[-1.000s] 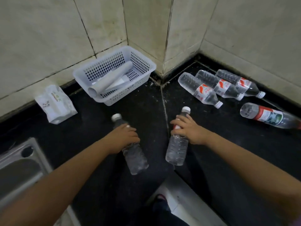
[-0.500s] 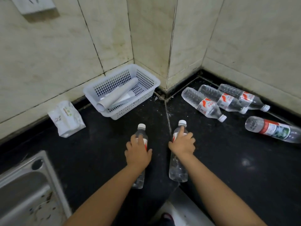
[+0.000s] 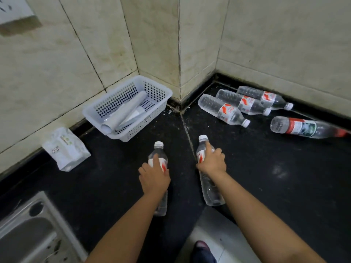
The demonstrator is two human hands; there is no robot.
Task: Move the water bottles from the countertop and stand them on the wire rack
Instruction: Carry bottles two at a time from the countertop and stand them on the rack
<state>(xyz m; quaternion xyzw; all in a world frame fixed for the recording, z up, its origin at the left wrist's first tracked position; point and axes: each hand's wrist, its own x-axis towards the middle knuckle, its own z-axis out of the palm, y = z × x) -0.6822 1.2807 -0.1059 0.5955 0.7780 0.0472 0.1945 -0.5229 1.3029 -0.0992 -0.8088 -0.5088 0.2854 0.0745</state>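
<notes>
Both hands, left hand (image 3: pixel 154 177) and right hand (image 3: pixel 212 161), each grip 1 bottle — left bottle (image 3: pixel 158 157), right bottle (image 3: pixel 202 149) — around the label, apparently lifted off the countertop (image 3: pixel 275 177), caps up, ready to stand.

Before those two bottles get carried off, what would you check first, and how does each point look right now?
1. Left hand grips its bottle: ok.
2. Right hand grips its bottle: ok.
3. Caps on both held bottles: ok.
4. Wire rack in sight: not ok, no rack shows.
5. Bottles left on the countertop: four, lying down, among them the red-banded bottle.
6. Bottles upright in hand: cannot tell.
</notes>
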